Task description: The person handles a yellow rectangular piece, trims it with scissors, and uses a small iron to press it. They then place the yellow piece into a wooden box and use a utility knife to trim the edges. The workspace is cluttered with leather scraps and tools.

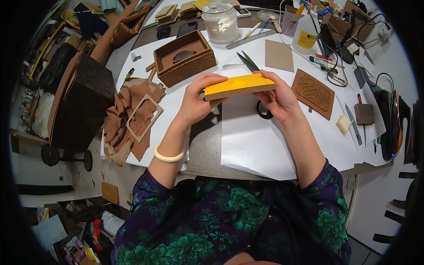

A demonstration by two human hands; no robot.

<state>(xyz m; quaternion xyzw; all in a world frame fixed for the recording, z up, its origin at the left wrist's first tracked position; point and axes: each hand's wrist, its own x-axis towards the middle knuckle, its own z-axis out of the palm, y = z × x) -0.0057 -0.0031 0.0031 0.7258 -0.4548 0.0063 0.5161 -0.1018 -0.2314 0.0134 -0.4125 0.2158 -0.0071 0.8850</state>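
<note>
Both my hands hold up a flat rectangular board (240, 85) with a bright yellow face and a brown edge. My left hand (198, 95) grips its left end, thumb and fingers on opposite sides. My right hand (282, 97) has the right end the same way. Beneath the board, a pair of black scissors (248, 62) lies on white paper, partly hidden; the blades point away from me and one handle loop shows. Beyond my left hand stands an open brown box (185, 68) with a wavy carved front and a dark piece inside. A carved brown panel (313, 94) lies right of my right hand.
Crumpled brown leather (126, 117) and a pale rectangular frame (144, 118) lie at left. A glass jar (220, 22) and a metal ruler (250, 40) are at the back. At right are a white bottle (306, 33), a beige card (279, 55), a white block (343, 124) and several pens.
</note>
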